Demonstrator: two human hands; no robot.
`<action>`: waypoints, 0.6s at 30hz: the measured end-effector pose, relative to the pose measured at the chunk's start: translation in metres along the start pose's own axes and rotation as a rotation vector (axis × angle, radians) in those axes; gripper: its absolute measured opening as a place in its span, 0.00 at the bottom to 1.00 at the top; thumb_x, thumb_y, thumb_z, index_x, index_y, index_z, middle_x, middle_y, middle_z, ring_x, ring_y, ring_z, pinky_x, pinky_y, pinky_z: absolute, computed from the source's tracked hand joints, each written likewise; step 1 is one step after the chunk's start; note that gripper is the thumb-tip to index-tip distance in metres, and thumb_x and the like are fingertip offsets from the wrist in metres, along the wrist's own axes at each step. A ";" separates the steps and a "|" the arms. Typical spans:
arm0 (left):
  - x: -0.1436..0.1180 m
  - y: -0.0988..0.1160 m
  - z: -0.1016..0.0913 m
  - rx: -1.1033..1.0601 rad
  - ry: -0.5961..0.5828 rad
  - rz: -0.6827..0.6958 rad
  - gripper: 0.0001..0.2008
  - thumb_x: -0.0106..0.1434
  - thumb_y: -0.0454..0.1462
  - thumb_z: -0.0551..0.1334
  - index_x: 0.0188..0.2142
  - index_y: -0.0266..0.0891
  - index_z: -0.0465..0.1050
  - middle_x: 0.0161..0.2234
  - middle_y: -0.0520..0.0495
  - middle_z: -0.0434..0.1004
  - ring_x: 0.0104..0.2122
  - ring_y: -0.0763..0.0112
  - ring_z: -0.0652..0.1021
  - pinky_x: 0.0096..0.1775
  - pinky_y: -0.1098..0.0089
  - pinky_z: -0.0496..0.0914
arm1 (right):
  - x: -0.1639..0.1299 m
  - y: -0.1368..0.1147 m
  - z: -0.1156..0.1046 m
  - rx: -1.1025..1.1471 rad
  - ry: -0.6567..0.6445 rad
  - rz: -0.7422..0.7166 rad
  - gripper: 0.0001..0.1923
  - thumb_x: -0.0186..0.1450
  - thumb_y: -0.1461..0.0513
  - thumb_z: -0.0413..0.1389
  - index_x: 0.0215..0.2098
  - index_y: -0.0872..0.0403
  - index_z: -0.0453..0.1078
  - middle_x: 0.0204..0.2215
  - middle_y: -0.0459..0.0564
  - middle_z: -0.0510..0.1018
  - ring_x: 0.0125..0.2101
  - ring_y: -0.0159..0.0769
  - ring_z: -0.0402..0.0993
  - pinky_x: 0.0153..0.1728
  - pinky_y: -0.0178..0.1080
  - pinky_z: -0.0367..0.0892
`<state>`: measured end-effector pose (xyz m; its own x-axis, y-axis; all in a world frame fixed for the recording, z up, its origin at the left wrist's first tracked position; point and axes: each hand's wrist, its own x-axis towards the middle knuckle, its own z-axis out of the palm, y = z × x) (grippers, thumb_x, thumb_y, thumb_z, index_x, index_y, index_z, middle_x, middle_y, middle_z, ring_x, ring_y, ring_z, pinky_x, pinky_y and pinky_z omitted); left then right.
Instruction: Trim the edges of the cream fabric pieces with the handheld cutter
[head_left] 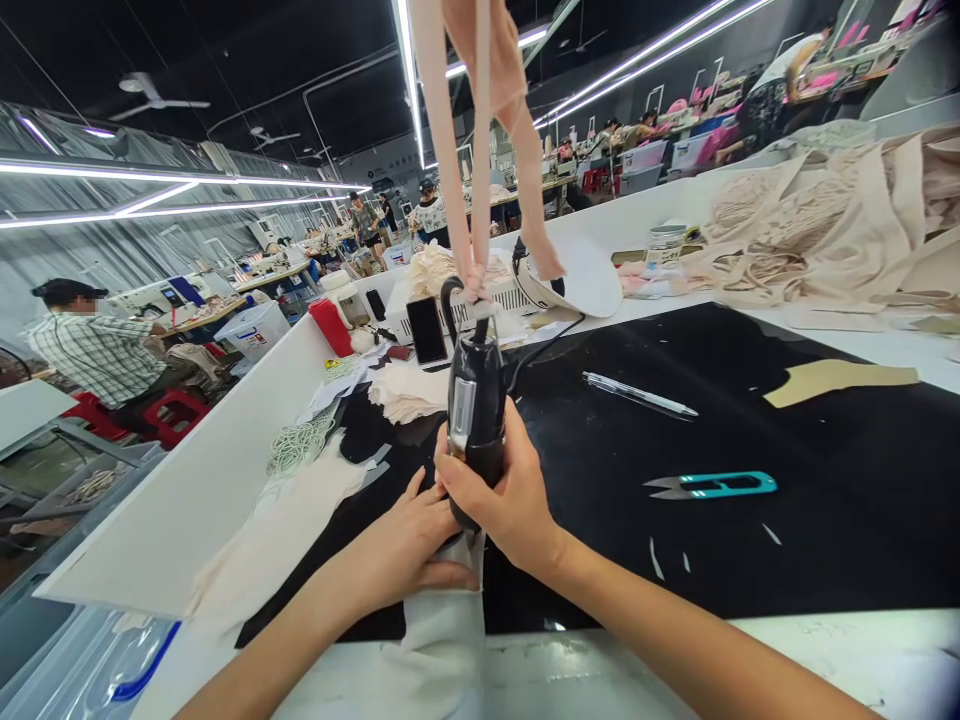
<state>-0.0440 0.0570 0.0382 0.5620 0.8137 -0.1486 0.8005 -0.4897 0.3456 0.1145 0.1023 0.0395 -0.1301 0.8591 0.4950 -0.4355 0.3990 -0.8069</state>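
We are holding a black handheld tool (480, 440) upright near the middle of the near edge of the counter (574, 672), our right grip (514, 490) wrapped snugly around its body. Our left grip (401, 548) is lying spread on pale cloth (444, 628) beside its base; teal snips (731, 485) are resting toward the counter's right edge.

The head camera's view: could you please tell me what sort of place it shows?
Most likely a garment sewing workshop: what look like sewing machines stand at the left, beige fabric lies heaped at the right, and teal thread snips lie nearer.
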 end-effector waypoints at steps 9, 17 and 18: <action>0.001 0.001 -0.002 -0.045 -0.001 -0.009 0.28 0.63 0.40 0.77 0.61 0.49 0.73 0.65 0.42 0.73 0.74 0.45 0.58 0.70 0.31 0.49 | 0.002 -0.005 -0.010 0.027 0.026 0.036 0.15 0.60 0.59 0.66 0.39 0.46 0.64 0.29 0.40 0.72 0.27 0.34 0.68 0.28 0.38 0.70; 0.001 0.000 -0.001 -0.074 -0.005 -0.015 0.20 0.65 0.39 0.76 0.54 0.48 0.76 0.60 0.47 0.77 0.72 0.48 0.62 0.71 0.32 0.45 | 0.001 -0.003 -0.015 0.020 0.032 0.049 0.14 0.61 0.60 0.66 0.39 0.46 0.64 0.30 0.41 0.73 0.27 0.34 0.69 0.28 0.39 0.71; 0.001 0.000 0.000 -0.076 -0.005 -0.011 0.20 0.65 0.40 0.76 0.54 0.49 0.75 0.60 0.47 0.77 0.73 0.48 0.61 0.71 0.33 0.46 | 0.000 -0.003 -0.014 0.016 0.023 0.043 0.14 0.61 0.60 0.65 0.39 0.46 0.64 0.30 0.41 0.73 0.27 0.34 0.69 0.28 0.39 0.72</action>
<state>-0.0440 0.0582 0.0384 0.5548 0.8169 -0.1575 0.7884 -0.4557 0.4132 0.1285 0.1060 0.0374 -0.1281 0.8825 0.4525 -0.4441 0.3569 -0.8218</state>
